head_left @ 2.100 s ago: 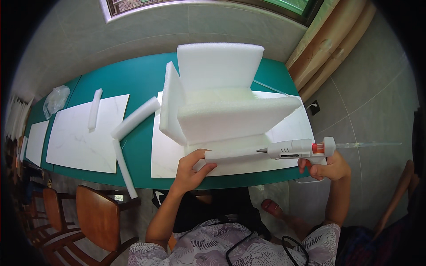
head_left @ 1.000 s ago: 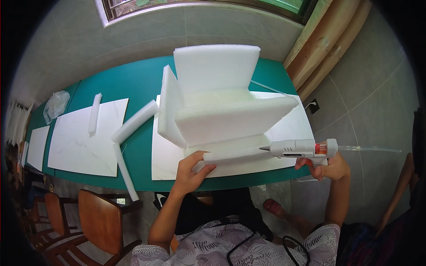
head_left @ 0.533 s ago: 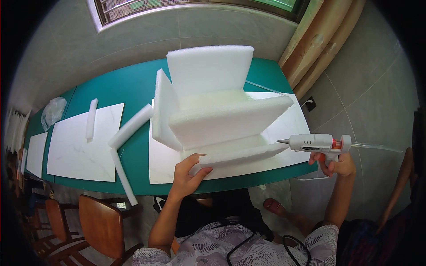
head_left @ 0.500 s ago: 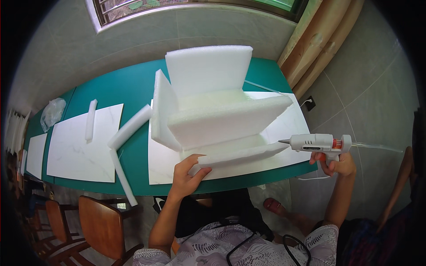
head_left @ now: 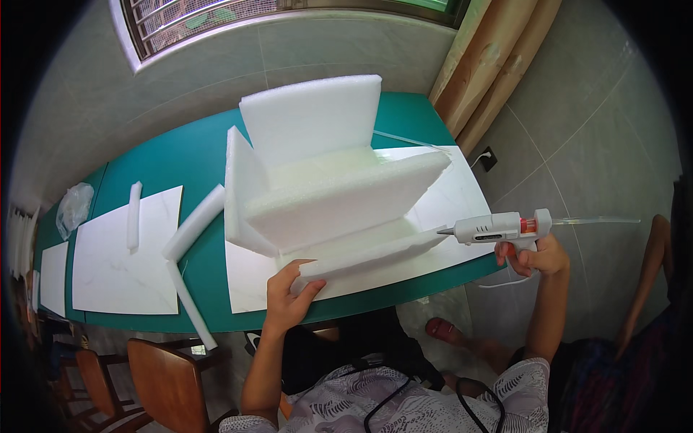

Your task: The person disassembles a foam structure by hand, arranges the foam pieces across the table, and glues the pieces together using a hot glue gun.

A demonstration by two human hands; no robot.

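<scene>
A white foam structure stands on a white marbled board (head_left: pixel 462 191). Its back panel (head_left: pixel 314 115), left panel (head_left: pixel 245 187) and middle panel (head_left: pixel 346 202) rise upright from a foam base. Along the near side runs a low foam panel (head_left: pixel 368 258). My left hand (head_left: pixel 290 292) pinches that low panel's left end between thumb and fingers. In my right hand (head_left: pixel 538 256) is a white glue gun (head_left: pixel 491 229), gripped by its handle. The nozzle points left, close to the right end of the low panel; contact cannot be made out. A clear glue stick (head_left: pixel 599 221) juts from its back.
On the green table (head_left: pixel 144 169), left of the structure, lie foam strips (head_left: pixel 196 220), another marbled board (head_left: pixel 108 270) and a crumpled plastic bag (head_left: pixel 74 208). Wooden chairs (head_left: pixel 170 382) stand at the near left. A curtain (head_left: pixel 491 65) hangs at the far right.
The whole view has shifted, so the table and structure appear further left. Both hands keep their grips, and the glue gun's nozzle stays near the low panel's right end.
</scene>
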